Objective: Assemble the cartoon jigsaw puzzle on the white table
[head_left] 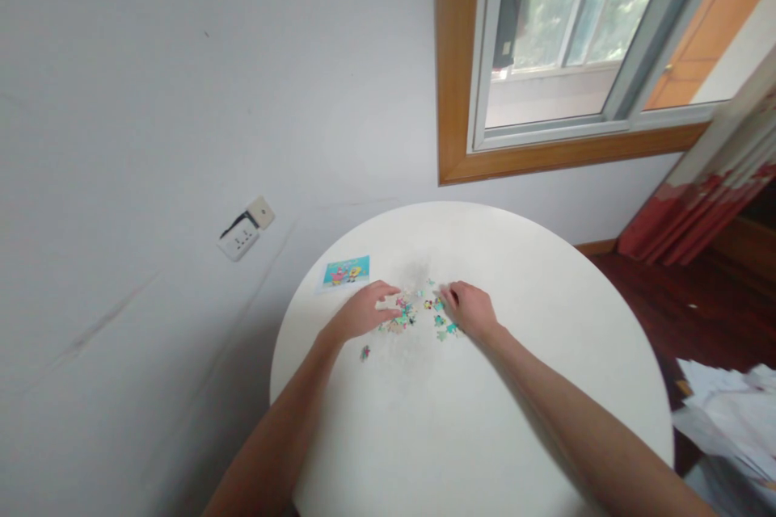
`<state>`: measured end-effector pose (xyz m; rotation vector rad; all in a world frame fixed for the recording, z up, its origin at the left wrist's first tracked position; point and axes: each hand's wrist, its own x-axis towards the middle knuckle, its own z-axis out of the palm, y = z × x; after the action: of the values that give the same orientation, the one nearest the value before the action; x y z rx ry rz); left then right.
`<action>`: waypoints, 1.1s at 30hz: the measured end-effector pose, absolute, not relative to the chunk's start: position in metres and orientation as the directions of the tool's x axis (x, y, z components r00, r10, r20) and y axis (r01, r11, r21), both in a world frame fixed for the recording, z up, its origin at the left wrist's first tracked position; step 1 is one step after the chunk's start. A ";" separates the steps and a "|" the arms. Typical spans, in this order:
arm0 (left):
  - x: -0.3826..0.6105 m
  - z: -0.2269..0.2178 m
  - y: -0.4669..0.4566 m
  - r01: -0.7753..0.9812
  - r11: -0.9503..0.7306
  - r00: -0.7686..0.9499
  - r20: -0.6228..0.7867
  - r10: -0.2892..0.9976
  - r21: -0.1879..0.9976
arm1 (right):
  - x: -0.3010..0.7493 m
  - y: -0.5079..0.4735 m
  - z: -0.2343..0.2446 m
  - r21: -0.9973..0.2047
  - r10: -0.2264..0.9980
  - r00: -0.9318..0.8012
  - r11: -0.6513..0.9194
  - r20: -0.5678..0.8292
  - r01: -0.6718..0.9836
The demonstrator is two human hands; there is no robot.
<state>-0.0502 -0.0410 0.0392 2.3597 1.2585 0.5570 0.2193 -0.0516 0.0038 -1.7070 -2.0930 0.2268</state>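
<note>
Small colourful jigsaw puzzle pieces lie in a loose heap near the middle of the white round table. My left hand rests at the left side of this heap, thumb and fingers apart, with nothing seen between them. My right hand is over the right side, its fingers curled and close together. Whatever it may hold is too small to make out. Several teal and green pieces lie beside its fingertips. One separate piece sits below my left wrist.
A picture card with cartoon figures lies at the table's left back edge. Behind stand a white wall with a socket and a wood-framed window. A red and white curtain hangs at right, above papers.
</note>
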 end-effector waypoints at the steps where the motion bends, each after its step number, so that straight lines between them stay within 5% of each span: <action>1: -0.050 0.040 -0.044 0.679 -0.531 0.551 0.126 0.825 0.507 | 0.221 -0.052 0.003 -0.408 0.968 -0.125 0.207 0.219 0.889; 6: -0.038 0.036 -0.051 0.659 -0.597 0.646 0.061 0.761 0.458 | 0.228 -0.050 -0.004 -0.566 0.964 -0.040 0.188 0.264 0.803; 11: -0.040 0.031 -0.042 0.663 -0.502 0.571 0.058 0.819 0.555 | 0.230 -0.045 -0.008 -0.683 0.919 -0.135 0.368 0.371 0.631; 15: -0.046 0.028 -0.035 0.655 -0.441 0.476 0.118 0.871 0.613 | 0.226 -0.049 -0.008 -0.584 0.854 -0.260 0.503 0.451 0.637; 20: -0.049 0.026 -0.031 0.589 -0.377 0.414 0.133 0.900 0.715 | 0.215 -0.062 -0.006 -0.442 0.800 -0.480 0.599 0.360 0.667; 26: -0.053 0.035 -0.039 0.570 -0.567 0.613 0.152 0.775 0.595 | 0.197 -0.067 -0.003 -0.513 0.791 -0.522 0.607 0.319 0.607; 33: -0.021 0.034 -0.051 0.639 -0.645 0.654 0.144 0.742 0.419 | 0.193 -0.063 -0.009 -0.545 0.766 -0.527 0.637 0.368 0.545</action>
<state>-0.0213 -0.0513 0.0344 2.5422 1.0992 0.4357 0.1925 -0.0633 -0.0086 -1.0198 -2.2685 0.4917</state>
